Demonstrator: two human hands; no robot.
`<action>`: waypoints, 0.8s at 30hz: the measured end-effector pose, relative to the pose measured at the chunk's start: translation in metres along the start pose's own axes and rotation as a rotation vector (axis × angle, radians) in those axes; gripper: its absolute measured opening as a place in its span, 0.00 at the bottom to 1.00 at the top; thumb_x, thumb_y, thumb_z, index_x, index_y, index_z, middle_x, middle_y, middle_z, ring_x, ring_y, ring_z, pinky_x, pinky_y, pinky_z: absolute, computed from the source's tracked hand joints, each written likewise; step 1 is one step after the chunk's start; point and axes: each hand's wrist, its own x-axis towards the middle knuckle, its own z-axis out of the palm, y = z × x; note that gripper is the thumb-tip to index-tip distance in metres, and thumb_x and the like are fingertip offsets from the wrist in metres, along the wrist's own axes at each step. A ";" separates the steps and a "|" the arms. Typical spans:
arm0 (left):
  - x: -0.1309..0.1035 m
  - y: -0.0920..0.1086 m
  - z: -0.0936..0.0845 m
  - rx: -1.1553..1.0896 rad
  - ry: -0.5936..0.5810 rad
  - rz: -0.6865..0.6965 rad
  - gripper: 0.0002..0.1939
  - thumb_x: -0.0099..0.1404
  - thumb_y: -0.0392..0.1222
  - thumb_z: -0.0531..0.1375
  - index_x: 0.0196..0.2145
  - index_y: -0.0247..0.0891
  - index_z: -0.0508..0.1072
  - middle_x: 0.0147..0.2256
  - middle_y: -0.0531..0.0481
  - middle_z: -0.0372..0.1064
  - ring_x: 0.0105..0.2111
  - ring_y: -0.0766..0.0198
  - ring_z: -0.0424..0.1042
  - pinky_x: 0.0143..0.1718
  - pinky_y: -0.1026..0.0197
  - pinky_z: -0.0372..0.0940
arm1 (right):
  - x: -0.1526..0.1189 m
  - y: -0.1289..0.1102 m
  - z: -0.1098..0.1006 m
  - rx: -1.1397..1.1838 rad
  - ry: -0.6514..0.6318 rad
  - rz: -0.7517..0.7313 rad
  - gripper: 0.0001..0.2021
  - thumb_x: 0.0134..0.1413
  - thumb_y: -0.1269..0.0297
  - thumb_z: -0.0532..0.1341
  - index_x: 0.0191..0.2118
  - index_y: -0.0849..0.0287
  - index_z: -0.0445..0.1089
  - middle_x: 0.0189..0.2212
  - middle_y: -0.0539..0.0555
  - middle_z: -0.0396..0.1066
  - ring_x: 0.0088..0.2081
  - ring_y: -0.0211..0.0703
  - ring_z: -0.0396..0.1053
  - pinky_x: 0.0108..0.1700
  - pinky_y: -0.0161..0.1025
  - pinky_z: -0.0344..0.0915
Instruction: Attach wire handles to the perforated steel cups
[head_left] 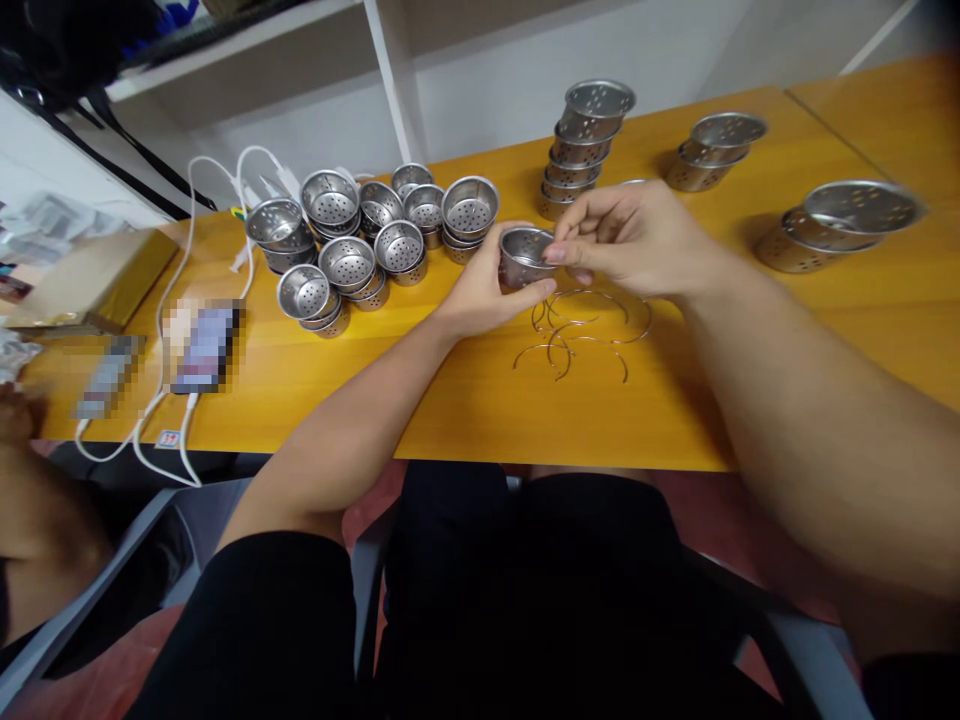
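Observation:
My left hand [487, 285] is wrapped round a small perforated metal cup [523, 258], its open mouth tilted toward me above the table. At the cup's right rim my right hand [619, 240] is closed in a pinch, thumb against fingertips. What those fingers hold, if anything, is too small to make out. Just below the hands, several thin curved metal wires [574, 338] lie on the yellow table. Behind my right hand rises a stack of perforated cups [581, 145], partly hidden by it.
Several stacked perforated cups [349, 265] stand to the left. More cups [716, 150] and a tilted stack [832, 225] are on the right. Phones [206, 348] with white cables and a cardboard box [97, 280] lie far left. Another person's arm [45, 500] shows at the left edge.

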 end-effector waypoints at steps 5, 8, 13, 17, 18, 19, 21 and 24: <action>0.000 0.008 -0.002 0.035 0.011 -0.030 0.41 0.75 0.55 0.74 0.75 0.39 0.63 0.69 0.34 0.73 0.72 0.40 0.77 0.78 0.34 0.72 | -0.001 -0.004 0.002 -0.012 -0.007 0.006 0.35 0.46 0.21 0.86 0.36 0.46 0.80 0.24 0.49 0.74 0.24 0.48 0.71 0.25 0.49 0.72; -0.001 0.008 -0.003 0.066 0.011 -0.021 0.40 0.74 0.51 0.72 0.74 0.40 0.62 0.69 0.34 0.73 0.72 0.40 0.77 0.80 0.32 0.71 | 0.000 -0.002 0.002 -0.010 -0.022 0.015 0.35 0.45 0.21 0.86 0.36 0.47 0.80 0.24 0.49 0.74 0.24 0.47 0.70 0.26 0.48 0.71; -0.001 0.006 -0.003 0.079 0.004 -0.020 0.41 0.72 0.52 0.74 0.74 0.41 0.61 0.69 0.36 0.73 0.71 0.41 0.78 0.79 0.33 0.71 | 0.000 -0.002 0.003 -0.003 -0.016 0.011 0.36 0.44 0.19 0.85 0.35 0.46 0.80 0.24 0.49 0.74 0.25 0.47 0.69 0.27 0.50 0.74; 0.000 0.003 -0.001 0.067 0.028 0.001 0.41 0.75 0.55 0.73 0.74 0.40 0.60 0.69 0.35 0.73 0.71 0.42 0.78 0.78 0.35 0.72 | -0.001 -0.002 0.004 -0.020 0.018 -0.036 0.33 0.47 0.22 0.85 0.38 0.46 0.83 0.30 0.52 0.79 0.28 0.50 0.72 0.31 0.53 0.78; 0.000 0.002 -0.001 0.066 0.034 0.003 0.41 0.75 0.56 0.73 0.74 0.40 0.60 0.70 0.35 0.73 0.72 0.42 0.78 0.78 0.34 0.72 | -0.001 -0.001 0.005 -0.024 0.041 -0.058 0.33 0.47 0.22 0.85 0.41 0.45 0.84 0.34 0.54 0.81 0.30 0.50 0.74 0.33 0.54 0.79; 0.000 0.002 -0.001 0.064 0.039 0.000 0.42 0.76 0.58 0.72 0.74 0.41 0.59 0.70 0.34 0.72 0.73 0.41 0.77 0.78 0.33 0.72 | 0.000 0.001 0.005 -0.028 0.070 -0.083 0.34 0.47 0.22 0.85 0.44 0.45 0.84 0.39 0.55 0.84 0.31 0.51 0.75 0.34 0.54 0.80; 0.001 0.001 -0.001 0.052 0.048 -0.015 0.43 0.77 0.62 0.72 0.75 0.42 0.58 0.72 0.34 0.72 0.73 0.42 0.78 0.77 0.34 0.73 | 0.002 0.005 0.005 -0.046 0.133 -0.136 0.33 0.51 0.23 0.84 0.48 0.44 0.84 0.46 0.56 0.85 0.33 0.50 0.75 0.37 0.55 0.80; 0.001 0.001 -0.002 0.019 0.059 -0.024 0.45 0.76 0.65 0.73 0.75 0.42 0.57 0.71 0.31 0.72 0.72 0.41 0.79 0.76 0.34 0.75 | 0.003 0.010 0.004 -0.137 0.192 -0.190 0.24 0.64 0.31 0.79 0.49 0.44 0.83 0.40 0.55 0.82 0.32 0.50 0.72 0.37 0.53 0.76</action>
